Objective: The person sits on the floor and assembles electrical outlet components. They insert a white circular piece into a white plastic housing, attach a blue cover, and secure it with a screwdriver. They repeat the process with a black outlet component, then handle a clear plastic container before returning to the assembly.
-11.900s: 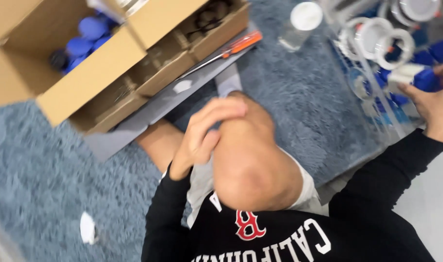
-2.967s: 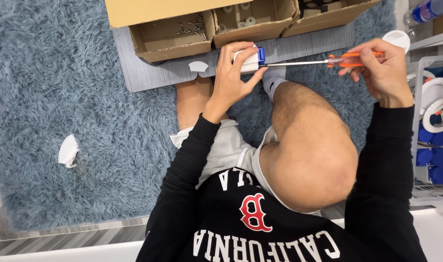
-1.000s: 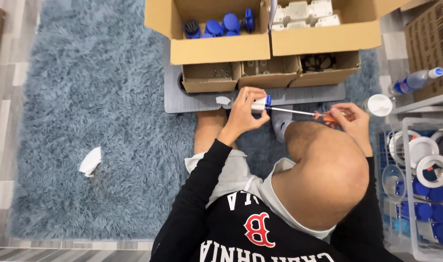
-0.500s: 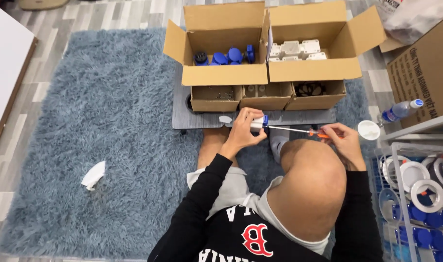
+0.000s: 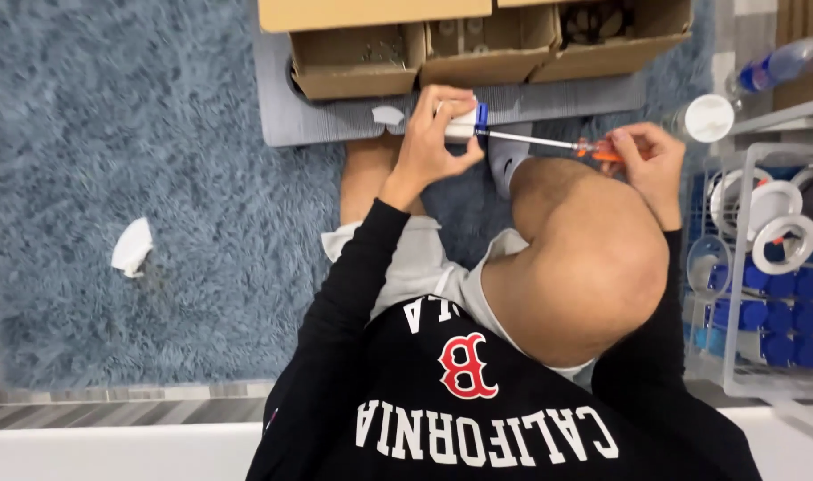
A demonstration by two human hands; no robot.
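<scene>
I sit on a blue shaggy rug with one knee raised. My left hand (image 5: 427,138) is closed around a small white part with a blue end (image 5: 464,124), held just above a grey mat (image 5: 326,120). My right hand (image 5: 649,158) grips the orange handle of a long screwdriver (image 5: 549,142). Its thin shaft runs left and its tip meets the blue end of the part.
Open cardboard boxes (image 5: 357,58) of small hardware line the mat's far side. A wire basket (image 5: 727,356) with white rings and blue caps stands at the right. A white round lid (image 5: 709,118), a bottle (image 5: 776,64), a white scrap (image 5: 389,115) and crumpled paper (image 5: 132,248) lie around.
Earlier my right hand was at the wire basket; it has since taken the screwdriver to the part. Over the last second the view drew closer while both hands kept their grips.
</scene>
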